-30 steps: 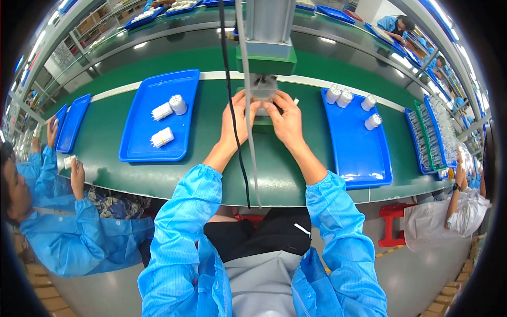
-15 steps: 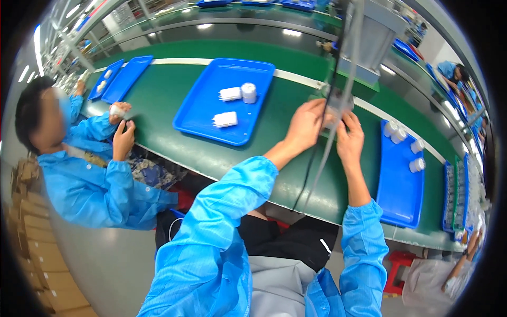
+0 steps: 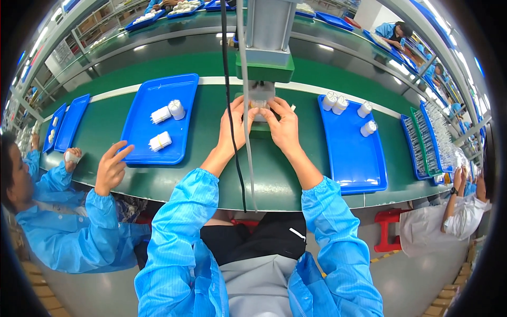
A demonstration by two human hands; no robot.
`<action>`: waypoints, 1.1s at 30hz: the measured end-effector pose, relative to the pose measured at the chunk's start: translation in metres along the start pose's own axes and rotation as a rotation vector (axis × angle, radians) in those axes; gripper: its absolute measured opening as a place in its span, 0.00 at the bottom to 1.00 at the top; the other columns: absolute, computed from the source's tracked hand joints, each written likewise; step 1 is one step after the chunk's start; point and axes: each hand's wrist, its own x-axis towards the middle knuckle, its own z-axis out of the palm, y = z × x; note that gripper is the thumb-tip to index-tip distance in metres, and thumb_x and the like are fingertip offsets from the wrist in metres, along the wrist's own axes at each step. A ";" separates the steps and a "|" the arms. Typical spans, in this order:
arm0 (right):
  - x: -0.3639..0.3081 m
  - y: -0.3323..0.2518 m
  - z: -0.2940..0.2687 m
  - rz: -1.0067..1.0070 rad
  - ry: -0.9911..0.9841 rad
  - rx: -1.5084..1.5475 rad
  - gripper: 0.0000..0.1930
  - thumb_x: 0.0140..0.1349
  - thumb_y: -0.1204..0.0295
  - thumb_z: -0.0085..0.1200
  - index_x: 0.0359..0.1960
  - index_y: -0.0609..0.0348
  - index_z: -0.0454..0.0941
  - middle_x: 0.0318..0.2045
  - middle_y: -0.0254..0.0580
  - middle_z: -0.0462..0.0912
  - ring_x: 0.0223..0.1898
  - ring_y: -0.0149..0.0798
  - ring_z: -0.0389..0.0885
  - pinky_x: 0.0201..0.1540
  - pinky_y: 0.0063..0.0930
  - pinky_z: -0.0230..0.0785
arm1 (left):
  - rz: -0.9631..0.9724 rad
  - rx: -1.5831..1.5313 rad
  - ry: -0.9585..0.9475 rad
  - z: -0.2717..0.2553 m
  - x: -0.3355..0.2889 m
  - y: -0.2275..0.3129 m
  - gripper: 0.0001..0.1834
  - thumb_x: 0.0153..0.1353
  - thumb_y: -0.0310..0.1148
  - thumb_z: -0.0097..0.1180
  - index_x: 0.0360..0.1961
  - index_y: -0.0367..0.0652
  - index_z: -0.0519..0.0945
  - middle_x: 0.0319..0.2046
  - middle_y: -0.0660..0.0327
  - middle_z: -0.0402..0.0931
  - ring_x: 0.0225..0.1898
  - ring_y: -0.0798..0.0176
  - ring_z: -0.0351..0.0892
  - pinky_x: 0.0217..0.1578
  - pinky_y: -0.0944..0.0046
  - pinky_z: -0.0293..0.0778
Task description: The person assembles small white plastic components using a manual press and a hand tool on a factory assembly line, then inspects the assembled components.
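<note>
Both my hands meet under the head of a bench press (image 3: 266,63) with a green block and grey column. My left hand (image 3: 233,127) and my right hand (image 3: 284,127) pinch a small clear-and-white part (image 3: 259,104) from either side, thumbs almost touching. The fingers partly cover the part, so its exact kind cannot be made out. A green base (image 3: 260,131) shows below my thumbs. To the left, a blue tray (image 3: 174,90) carries white cylindrical parts (image 3: 160,141). A second blue tray (image 3: 351,158) to the right bears several white cylinders (image 3: 368,128) at its far end.
A black cable (image 3: 231,116) and a grey hose (image 3: 245,79) hang in front of my left hand. At left, a co-worker's hand (image 3: 111,169) reaches beside the left tray. Racks of clear parts (image 3: 422,140) stand at far right, near another person. The green bench (image 3: 206,182) spans the front.
My view has swung right, so the press now stands in the middle. My hands still hold the small part there. The co-worker's hand has moved toward the left tray, fingers spread.
</note>
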 end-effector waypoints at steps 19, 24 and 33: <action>-0.001 -0.001 -0.001 0.031 -0.033 0.010 0.17 0.60 0.67 0.62 0.50 0.60 0.83 0.54 0.47 0.80 0.55 0.46 0.78 0.53 0.36 0.72 | -0.021 0.021 -0.024 -0.001 0.000 -0.012 0.22 0.67 0.39 0.54 0.53 0.33 0.78 0.56 0.43 0.75 0.58 0.42 0.73 0.59 0.51 0.69; 0.001 -0.004 -0.001 -0.061 0.055 -0.013 0.18 0.58 0.68 0.63 0.49 0.60 0.82 0.51 0.46 0.81 0.50 0.45 0.78 0.50 0.34 0.73 | 0.033 0.051 -0.003 -0.003 0.004 0.004 0.21 0.66 0.39 0.54 0.54 0.34 0.78 0.55 0.44 0.74 0.60 0.44 0.69 0.61 0.51 0.65; -0.035 -0.042 -0.015 -0.078 -0.157 0.050 0.22 0.53 0.75 0.61 0.53 0.60 0.76 0.41 0.46 0.79 0.37 0.42 0.78 0.39 0.33 0.74 | -0.077 0.024 -0.070 -0.032 -0.031 0.065 0.25 0.56 0.37 0.66 0.52 0.34 0.78 0.42 0.52 0.79 0.41 0.54 0.78 0.43 0.59 0.74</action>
